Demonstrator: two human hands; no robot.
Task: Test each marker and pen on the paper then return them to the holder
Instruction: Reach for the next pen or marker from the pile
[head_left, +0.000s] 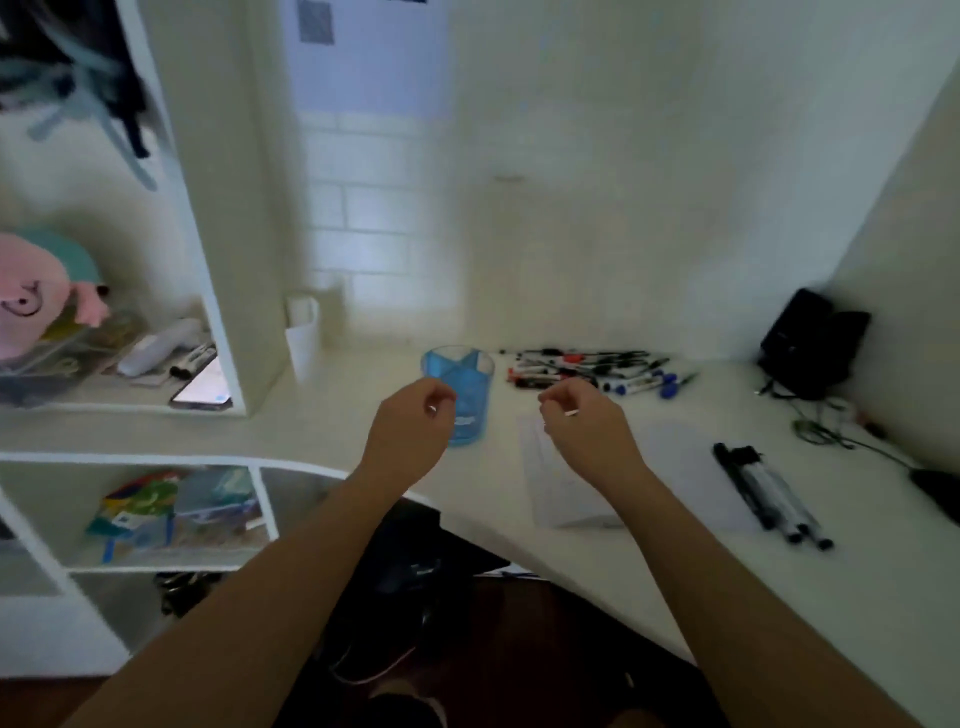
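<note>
The loose heap of black, red and blue markers and pens (587, 370) lay at the back of the white desk (779, 587), just right of the clear blue plastic holder (464, 376). The print on their white barrels was too blurred to read. The holder stood upright, and its lower left side was hidden behind your left hand (410, 434). Whether anything stood inside it, you could not tell through the tinted wall.

The white sheet of paper (571, 488) lay flat in front of the heap, with its near left part covered by your right hand (589, 423) and forearm. Any marks on it were too faint to make out.

Your left hand hung above the desk edge with its fingers loosely curled, and nothing showed in it. Your right hand was curled the same way. A small pale sliver showed at its fingers, and you could not tell whether it was gripping something.

Off to the right, a few black-and-grey markers (769, 493) lay side by side, apart from the heap. A black box-like object (810, 340) with trailing cables sat in the far right corner. On the left shelf, a pink plush toy (36, 296) was cut off by the frame edge.
</note>
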